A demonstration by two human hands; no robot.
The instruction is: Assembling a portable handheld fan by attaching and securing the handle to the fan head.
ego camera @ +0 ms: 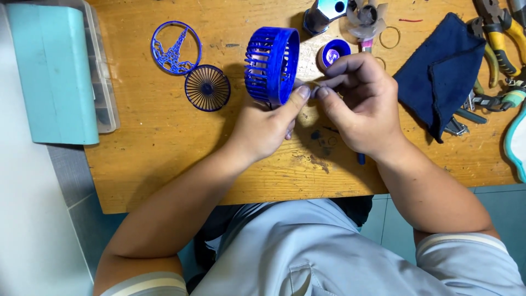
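Hands meet over a worn wooden workbench (164, 137), where the left hand (263, 129) steadies a round blue slatted plastic fan housing (272, 64) standing on edge, thumb tip pressed toward the fingertips of the right hand (364, 107). Both hands pinch together on something too small to make out, just right of the housing. Its thin slats look brittle; a hard squeeze could snap one, and the tiny pinched part could slip and roll off the bench edge. Left of the housing lie two flat blue discs: one openwork ring with a tower figure (176, 47) and one spoked round grille (207, 87). Behind the housing sit one small blue cap (335, 53), one translucent fan impeller (366, 17) and one thin wire ring (389, 37). Right of it lie one folded dark blue cloth (438, 71) and a heap of yellow-handled pliers (501, 38), count unclear. Far left rests one pale teal box (52, 71).
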